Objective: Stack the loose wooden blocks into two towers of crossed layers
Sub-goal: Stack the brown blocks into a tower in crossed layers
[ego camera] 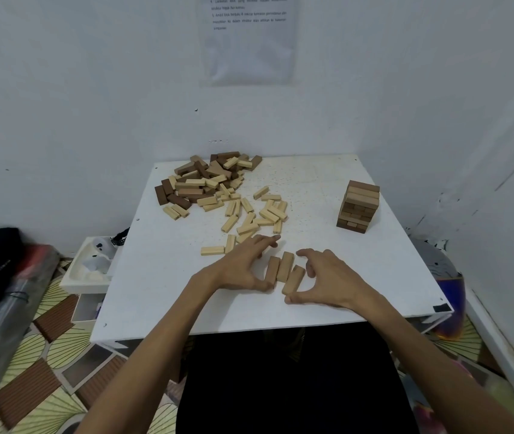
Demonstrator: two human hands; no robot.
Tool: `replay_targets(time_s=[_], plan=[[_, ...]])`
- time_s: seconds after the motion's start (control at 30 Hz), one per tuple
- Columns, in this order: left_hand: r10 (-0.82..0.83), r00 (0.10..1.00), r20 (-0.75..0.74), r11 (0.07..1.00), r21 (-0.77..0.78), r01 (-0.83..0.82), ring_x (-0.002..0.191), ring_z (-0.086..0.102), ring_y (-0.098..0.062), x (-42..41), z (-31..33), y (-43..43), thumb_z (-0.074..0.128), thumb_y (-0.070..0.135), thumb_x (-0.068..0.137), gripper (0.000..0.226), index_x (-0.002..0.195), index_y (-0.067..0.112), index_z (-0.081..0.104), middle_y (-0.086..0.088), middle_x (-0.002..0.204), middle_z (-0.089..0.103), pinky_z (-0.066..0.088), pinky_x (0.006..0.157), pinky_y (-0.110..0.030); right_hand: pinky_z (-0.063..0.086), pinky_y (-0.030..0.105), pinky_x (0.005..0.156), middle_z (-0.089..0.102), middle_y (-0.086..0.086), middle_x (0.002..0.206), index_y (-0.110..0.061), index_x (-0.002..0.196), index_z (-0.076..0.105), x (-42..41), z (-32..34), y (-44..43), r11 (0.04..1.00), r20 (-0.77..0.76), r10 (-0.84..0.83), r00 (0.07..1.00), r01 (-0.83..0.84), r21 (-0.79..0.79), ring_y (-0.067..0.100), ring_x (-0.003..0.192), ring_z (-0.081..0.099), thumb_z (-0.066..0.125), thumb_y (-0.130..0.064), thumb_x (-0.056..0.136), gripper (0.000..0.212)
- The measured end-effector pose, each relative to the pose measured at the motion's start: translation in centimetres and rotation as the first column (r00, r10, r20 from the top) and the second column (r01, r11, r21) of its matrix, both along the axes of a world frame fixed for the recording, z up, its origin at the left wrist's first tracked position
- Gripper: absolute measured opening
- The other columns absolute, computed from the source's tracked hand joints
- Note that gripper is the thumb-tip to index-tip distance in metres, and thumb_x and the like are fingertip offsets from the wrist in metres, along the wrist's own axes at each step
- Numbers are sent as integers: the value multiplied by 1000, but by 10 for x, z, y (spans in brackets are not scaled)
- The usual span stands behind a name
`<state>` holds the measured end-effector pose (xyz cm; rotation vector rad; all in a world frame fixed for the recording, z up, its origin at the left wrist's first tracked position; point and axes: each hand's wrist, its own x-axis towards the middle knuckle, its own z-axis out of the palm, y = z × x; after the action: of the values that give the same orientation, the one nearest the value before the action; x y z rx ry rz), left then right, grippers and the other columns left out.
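Pale wooden blocks point(284, 270), three side by side near the bench point(358, 277) front edge, sit bracketed by left hand point(243, 270) and right hand point(327, 277), fingers spread, squaring a base layer; loose pile point(218, 192) back-left, finished tower point(358, 206) right edge.

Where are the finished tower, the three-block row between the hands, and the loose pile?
finished tower point(358, 207), head view, middle of its front face.
three-block row point(284, 268), head view, top of the middle block.
loose pile point(208, 183), head view, centre of the heap.
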<state>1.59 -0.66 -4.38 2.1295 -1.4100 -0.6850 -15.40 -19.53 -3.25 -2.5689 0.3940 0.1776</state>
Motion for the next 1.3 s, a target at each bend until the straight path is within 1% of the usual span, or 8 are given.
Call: replay_targets(time_s=[0.2, 0.4, 0.53, 0.63, 0.8, 1.0, 1.17, 1.3], plan=[[16, 999, -34, 1000, -13, -16, 111, 47, -3, 7, -7, -5, 86, 40, 75, 97, 155, 31, 33, 24, 135, 47, 39, 91, -20, 39, 39, 104, 58, -18, 102, -30, 150, 37, 8, -4, -16, 996, 32, 37, 999, -39, 81, 6, 110, 41, 77, -64, 74, 92], [58, 998, -16, 994, -92, -59, 106, 51, -2, 7, -10, -6, 89, 41, 73, 89, 150, 27, 45, 17, 130, 52, 38, 84, -16, 36, 40, 104, 57, -18, 104, -32, 149, 40, 18, -11, -21, 995, 61, 70, 996, -74, 68, 7, 110, 41, 77, -64, 75, 88], [109, 986, 128, 992, -77, -100, 114, 41, -9, 7, -10, -6, 86, 59, 68, 90, 146, 32, 51, 10, 125, 42, 39, 94, -26, 34, 36, 98, 56, -17, 103, -34, 148, 41, 24, -12, -21, 993, 66, 73, 995, -79, 84, 6, 109, 40, 78, -68, 72, 92], [108, 966, 235, 994, -34, -103, 105, 45, -12, 7, -9, -6, 80, 69, 68, 86, 142, 34, 54, 9, 113, 53, 41, 92, -36, 36, 37, 100, 58, -16, 101, -39, 144, 46, 26, -14, -23, 991, 84, 76, 994, -84, 101, 3, 106, 41, 78, -69, 70, 86], [125, 971, 204, 990, -90, -108, 95, 50, -8, 1, -13, -7, 70, 81, 64, 79, 129, 38, 60, 18, 97, 58, 41, 89, -38, 35, 34, 96, 55, -16, 96, -45, 135, 52, 25, -17, -25, 990, 141, 85, 986, -100, 101, -3, 103, 40, 78, -67, 72, 72], [152, 962, 228, 987, -82, -136, 99, 47, -9, -3, -9, -10, 64, 83, 59, 81, 124, 36, 61, 18, 101, 55, 36, 87, -35, 31, 31, 88, 50, -18, 97, -46, 136, 51, 23, -19, -24, 988, 154, 104, 983, -120, 96, 0, 103, 39, 77, -69, 71, 73], [132, 966, 222, 991, -57, -122, 104, 45, -8, -3, -10, -10, 66, 85, 57, 91, 132, 35, 56, 17, 108, 55, 36, 90, -35, 33, 27, 98, 53, -18, 103, -41, 149, 38, 20, -18, -30, 980, 107, 88, 990, -106, 169, -5, 107, 39, 83, -65, 68, 97], [147, 969, 200, 989, -58, -138, 103, 46, -9, -2, -11, -8, 68, 85, 57, 86, 129, 37, 58, 16, 107, 57, 39, 91, -37, 37, 31, 100, 55, -20, 102, -43, 142, 47, 22, -19, -36, 978, 119, 113, 986, -131, 160, -3, 106, 43, 83, -64, 69, 84]])
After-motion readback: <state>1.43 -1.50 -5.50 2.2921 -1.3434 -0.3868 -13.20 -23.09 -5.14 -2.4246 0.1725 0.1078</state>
